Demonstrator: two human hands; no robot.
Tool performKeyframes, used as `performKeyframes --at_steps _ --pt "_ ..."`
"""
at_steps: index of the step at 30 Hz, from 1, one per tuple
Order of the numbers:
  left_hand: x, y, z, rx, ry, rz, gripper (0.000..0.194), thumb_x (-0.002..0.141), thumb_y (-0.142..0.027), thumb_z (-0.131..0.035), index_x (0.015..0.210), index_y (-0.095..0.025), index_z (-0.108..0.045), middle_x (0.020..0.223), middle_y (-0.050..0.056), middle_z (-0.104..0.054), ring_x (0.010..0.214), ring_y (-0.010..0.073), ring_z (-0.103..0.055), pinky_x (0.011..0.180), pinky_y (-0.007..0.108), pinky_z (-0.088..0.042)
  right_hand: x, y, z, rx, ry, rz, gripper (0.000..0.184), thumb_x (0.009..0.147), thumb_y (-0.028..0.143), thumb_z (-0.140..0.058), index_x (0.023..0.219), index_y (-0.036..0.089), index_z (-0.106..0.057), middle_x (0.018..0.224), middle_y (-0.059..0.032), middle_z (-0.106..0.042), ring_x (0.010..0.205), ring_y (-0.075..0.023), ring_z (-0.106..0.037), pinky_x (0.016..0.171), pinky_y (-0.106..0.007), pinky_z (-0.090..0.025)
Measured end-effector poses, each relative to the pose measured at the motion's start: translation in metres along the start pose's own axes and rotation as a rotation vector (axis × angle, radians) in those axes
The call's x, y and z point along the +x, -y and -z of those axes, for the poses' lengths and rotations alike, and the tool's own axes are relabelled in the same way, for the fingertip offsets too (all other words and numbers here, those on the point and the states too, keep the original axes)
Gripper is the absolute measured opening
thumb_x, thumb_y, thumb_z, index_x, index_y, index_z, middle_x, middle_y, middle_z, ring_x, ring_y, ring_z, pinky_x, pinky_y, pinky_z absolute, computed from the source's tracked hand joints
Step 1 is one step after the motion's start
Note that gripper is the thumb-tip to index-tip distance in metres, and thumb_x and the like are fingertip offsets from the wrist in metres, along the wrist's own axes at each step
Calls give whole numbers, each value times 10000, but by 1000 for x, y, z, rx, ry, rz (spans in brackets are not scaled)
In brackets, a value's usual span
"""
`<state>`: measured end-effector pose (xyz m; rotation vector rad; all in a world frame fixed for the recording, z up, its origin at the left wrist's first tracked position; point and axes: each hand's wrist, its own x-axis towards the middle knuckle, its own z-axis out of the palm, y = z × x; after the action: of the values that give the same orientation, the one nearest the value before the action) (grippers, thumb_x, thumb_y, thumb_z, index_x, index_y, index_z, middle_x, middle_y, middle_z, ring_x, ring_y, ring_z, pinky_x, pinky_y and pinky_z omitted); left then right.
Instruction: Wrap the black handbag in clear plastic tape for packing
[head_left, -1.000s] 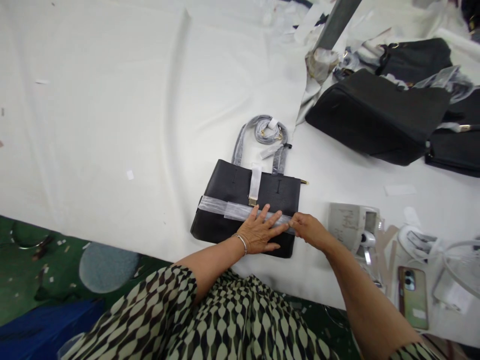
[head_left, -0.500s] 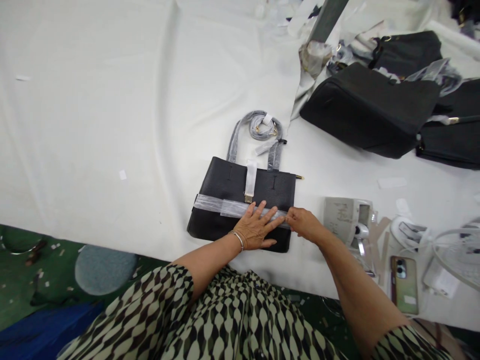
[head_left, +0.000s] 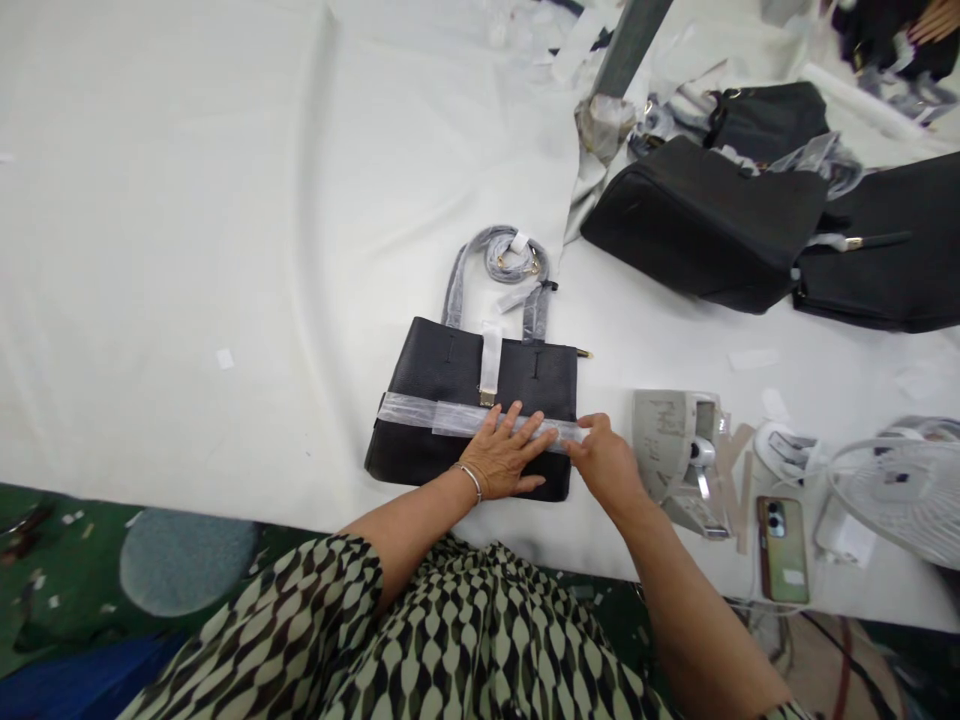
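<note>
A black handbag (head_left: 420,455) lies flat on the white table in front of me, its wrapped handles (head_left: 456,285) pointing away. A translucent wrapping strip (head_left: 409,409) runs across the bag's front, below a gold-coloured clasp (head_left: 487,398) with a white tab over it. My left hand (head_left: 504,462), open with fingers spread, lies flat on the strip and the bag's lower right front. At the bag's right side, my right hand (head_left: 606,462) has its thumb and forefinger on the strip's end; its other fingers are curled. A coiled strap (head_left: 512,257) rests by the handles.
Several black bags (head_left: 705,225) are heaped at the back right, beside a grey post (head_left: 630,45). Nearer on the right are a tape dispenser (head_left: 667,440), a phone (head_left: 783,550) and a white fan (head_left: 900,490). Another person's hand (head_left: 937,20) shows at the top right.
My right hand has opened out a little from a tighter fist at the strip's end. My left hand stays flat on the bag. The whole view has shifted slightly.
</note>
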<state>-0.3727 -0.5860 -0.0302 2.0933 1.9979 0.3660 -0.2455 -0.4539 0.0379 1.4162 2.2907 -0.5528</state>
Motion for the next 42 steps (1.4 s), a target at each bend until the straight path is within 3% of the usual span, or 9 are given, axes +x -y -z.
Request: performKeyframes --at_steps 4,6,10,17,21,25,30,35,42 --pt "-1 0 0 0 -3 1 741 825 -642 -428 1453 -306 -223 1520 45 -278 1381 394 -188 1098 587 -174 7 -18 -3 222 49 -29 130 775 329 -602 800 206 -570 677 -19 -668 634 -164 -611 597 -266 -399" --pt "-1 -1 0 -1 -7 2 738 826 -638 -430 1454 -312 -217 1521 42 -276 1384 393 -185 1101 588 -166 9 -23 -4 333 76 -40 123 760 328 -600 744 209 -577 633 -3 -661 559 -144 -584 551 -262 -393" --pt "-1 -1 -1 -6 -9 3 739 829 -635 -428 1457 -318 -202 1524 39 -270 1389 389 -177 1108 589 -147 9 -32 -7 471 76 -85 110 758 290 -574 821 200 -575 644 -4 -675 516 -134 -573 522 -261 -399" --pt "0 -1 -1 -13 3 6 734 830 -641 -422 1455 -323 -205 1526 34 -267 1391 392 -171 1108 593 -152 8 -45 -2 442 7 -47 131 749 197 -527 880 198 -546 649 1 -666 614 -141 -597 581 -256 -405" --pt "0 -1 -2 4 8 5 736 830 -645 -417 1456 -328 -193 1527 30 -268 1391 388 -174 1105 589 -166 3 -50 -1 505 -109 -52 142 761 288 -527 860 204 -583 642 7 -647 607 -155 -575 588 -276 -423" --pt "0 -2 -3 31 15 5 733 835 -654 -393 1458 -331 -181 1529 23 -263 1393 382 -175 1104 586 -175 -9 -56 -7 594 -245 -46 268 802 441 -518 840 205 -640 676 -9 -638 601 -156 -554 585 -286 -436" --pt "1 -2 -3 52 18 2 727 839 -658 -374 1458 -329 -183 1529 20 -264 1391 379 -186 1106 581 -173 -19 -53 -20 762 -165 -98 387 803 558 -525 794 186 -633 650 -5 -606 542 -132 -516 532 -267 -422" --pt "2 -2 -3 63 16 4 734 829 -658 -399 1454 -331 -199 1525 25 -273 1388 381 -197 1105 580 -173 -19 -44 -28 875 -70 -136 391 696 550 -644 747 162 -619 577 9 -560 506 -113 -458 475 -243 -371" --pt "1 -2 -3 45 13 1 730 833 -650 -405 1455 -330 -195 1528 25 -266 1392 378 -183 1102 584 -172 -17 -40 -29 849 -100 -97 401 697 566 -615 689 165 -603 519 11 -540 468 -112 -435 447 -245 -326"
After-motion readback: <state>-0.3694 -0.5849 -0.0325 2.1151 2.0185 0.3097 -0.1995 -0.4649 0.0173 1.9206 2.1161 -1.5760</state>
